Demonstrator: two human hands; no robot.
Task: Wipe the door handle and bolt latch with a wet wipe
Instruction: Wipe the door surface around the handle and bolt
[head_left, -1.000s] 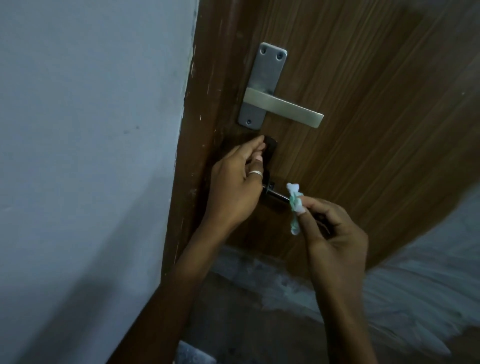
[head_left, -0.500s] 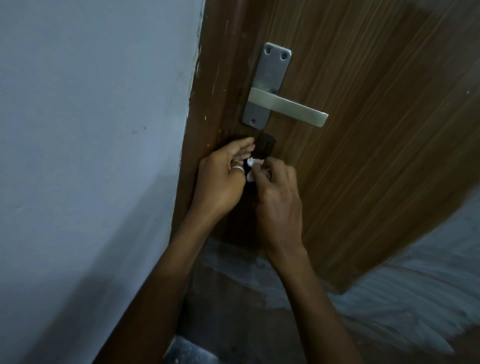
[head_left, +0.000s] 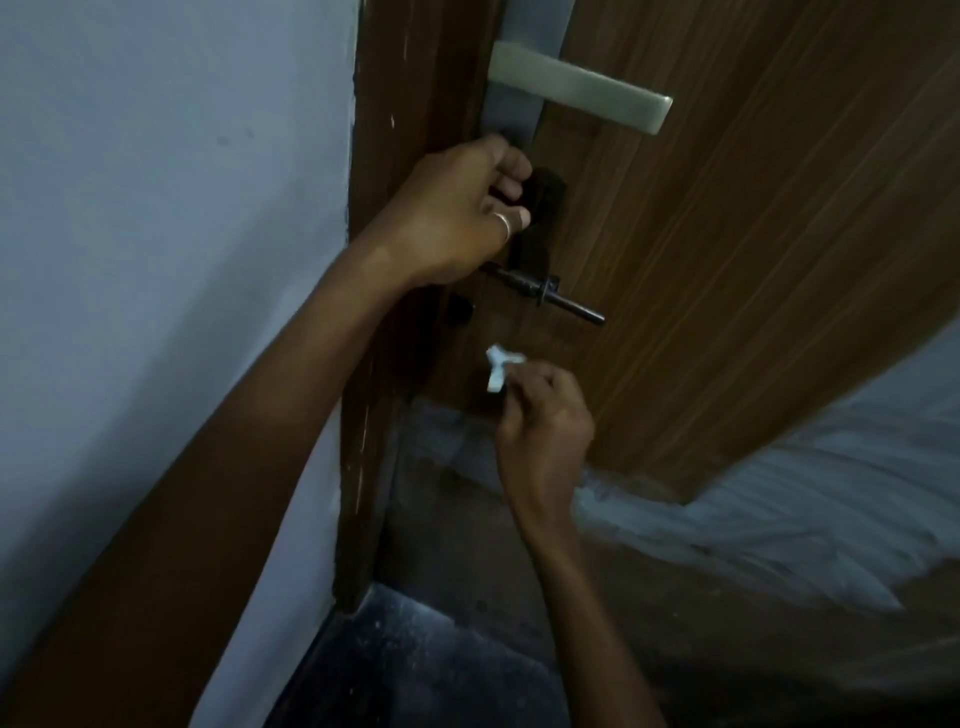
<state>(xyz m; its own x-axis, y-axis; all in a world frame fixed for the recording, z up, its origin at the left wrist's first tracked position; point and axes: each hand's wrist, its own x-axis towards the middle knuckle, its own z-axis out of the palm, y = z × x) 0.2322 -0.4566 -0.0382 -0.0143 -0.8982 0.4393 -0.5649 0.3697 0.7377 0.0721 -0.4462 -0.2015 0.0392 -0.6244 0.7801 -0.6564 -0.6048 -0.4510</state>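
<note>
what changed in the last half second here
The right hand came down off the bolt latch and now sits below it, still pinching the wet wipe. The left hand stayed gripping the latch's dark upper part; the door handle is untouched.

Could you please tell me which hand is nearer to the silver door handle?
Left. The left hand grips the bolt latch just below the door handle; the right hand, pinching the wet wipe, is lower, below the latch.
</note>
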